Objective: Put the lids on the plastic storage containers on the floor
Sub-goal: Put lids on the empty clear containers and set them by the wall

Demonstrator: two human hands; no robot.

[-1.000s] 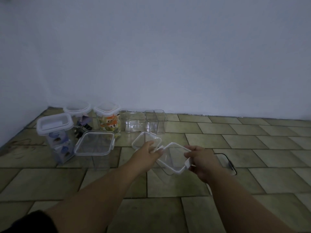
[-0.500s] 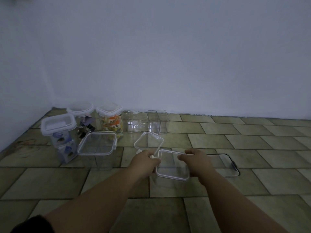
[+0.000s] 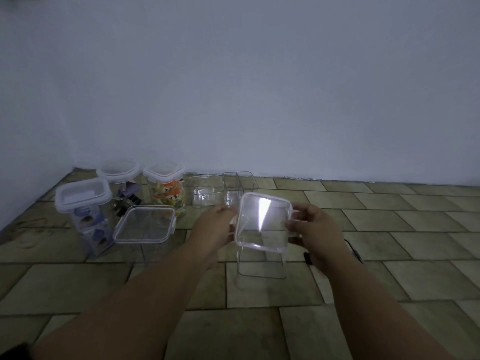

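A clear square lid [image 3: 262,222] with a white rim is held between my left hand [image 3: 215,227] and my right hand [image 3: 314,229], each gripping one side. It catches a bright reflection and sits at the top of a tall clear container [image 3: 259,266] standing on the tiled floor. Whether the lid is pressed fully onto the rim I cannot tell. To the left stands another clear container with its clear lid [image 3: 144,224] on it.
Three filled containers with white lids [image 3: 83,198], [image 3: 118,171], [image 3: 163,175] stand near the left corner. Two clear containers without lids [image 3: 206,189], [image 3: 240,187] are by the wall. A dark-rimmed lid [image 3: 353,252] lies on the floor behind my right hand.
The lid went from tilted in the air between my hands to flat over the clear container. It now shows a bright glare and hides the small lid on the floor behind.
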